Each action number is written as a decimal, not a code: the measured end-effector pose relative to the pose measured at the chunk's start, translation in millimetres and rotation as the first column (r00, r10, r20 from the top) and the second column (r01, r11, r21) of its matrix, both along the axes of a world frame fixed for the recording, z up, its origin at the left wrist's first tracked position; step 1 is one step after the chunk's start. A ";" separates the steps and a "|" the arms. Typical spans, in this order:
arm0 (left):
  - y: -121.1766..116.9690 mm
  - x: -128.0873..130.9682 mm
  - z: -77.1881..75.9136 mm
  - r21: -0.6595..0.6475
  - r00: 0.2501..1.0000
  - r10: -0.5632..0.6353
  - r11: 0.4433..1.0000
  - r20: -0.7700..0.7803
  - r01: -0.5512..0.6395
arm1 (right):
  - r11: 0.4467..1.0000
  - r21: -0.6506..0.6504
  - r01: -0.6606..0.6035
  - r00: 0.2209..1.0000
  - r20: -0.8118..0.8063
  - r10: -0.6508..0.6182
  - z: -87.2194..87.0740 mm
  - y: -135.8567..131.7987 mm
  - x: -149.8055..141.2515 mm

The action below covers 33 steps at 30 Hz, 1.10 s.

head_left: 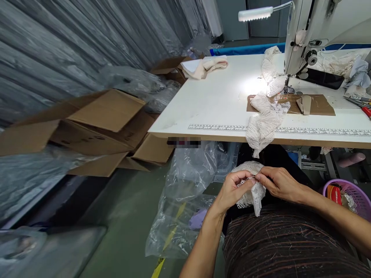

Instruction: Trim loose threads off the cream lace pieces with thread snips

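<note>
Over my lap, my left hand (236,189) and my right hand (275,181) meet fingertip to fingertip, both pinching a piece of white lace fabric (257,199). Its lower end hangs between my hands, and more of it bunches behind my fingers. Something thin shows at the pinch, too small to name. Just beyond, another white lace strip (262,127) drapes over the table's front edge and runs back to the sewing machine (301,46). Whether that strip joins the piece in my hands I cannot tell.
The white table (208,104) has a printed ruler along its front. Scissors (365,112) lie at its right edge. Open cardboard boxes (101,131) stand left. A clear plastic bag (188,173) hangs below the table; a purple basket (359,200) sits at my right.
</note>
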<state>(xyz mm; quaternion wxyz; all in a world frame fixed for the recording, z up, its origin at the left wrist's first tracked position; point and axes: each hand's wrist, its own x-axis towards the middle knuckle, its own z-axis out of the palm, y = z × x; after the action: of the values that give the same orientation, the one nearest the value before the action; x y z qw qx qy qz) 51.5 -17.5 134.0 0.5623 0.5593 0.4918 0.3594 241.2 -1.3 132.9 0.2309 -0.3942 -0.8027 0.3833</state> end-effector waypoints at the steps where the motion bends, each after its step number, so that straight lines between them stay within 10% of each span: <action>1: -0.1 0.4 0.5 -0.003 1.000 -0.009 1.000 0.000 0.009 | 1.000 -0.003 0.012 1.000 0.013 -0.012 -0.3 0.2 -0.5; 10: -1.3 0.7 -13.8 -0.054 0.995 0.026 0.998 0.095 -0.021 | 0.920 -0.391 -0.027 0.961 -0.262 -0.083 -16.0 -14.4 1.6; 18: -8.6 -22.3 -36.2 0.171 0.928 0.015 0.984 -0.373 0.052 | 0.856 -0.514 0.045 0.895 -0.360 -0.264 -0.1 -1.9 40.1; 27: -16.4 -4.9 12.5 0.186 0.920 -0.200 0.944 -0.336 0.274 | 0.897 -0.441 0.014 0.892 -0.400 -0.210 -11.6 12.8 11.1; 33: -10.6 3.4 8.8 0.425 0.976 0.061 0.905 -0.209 0.034 | 0.693 -0.684 -0.226 0.823 -0.515 -0.240 -17.0 -9.3 -8.7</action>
<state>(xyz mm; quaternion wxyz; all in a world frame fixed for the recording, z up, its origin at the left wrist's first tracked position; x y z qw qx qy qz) 54.9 -28.1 142.8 0.3670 0.7010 0.4638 0.3986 232.5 -10.6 115.9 0.2871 -0.3227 -0.4783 0.7646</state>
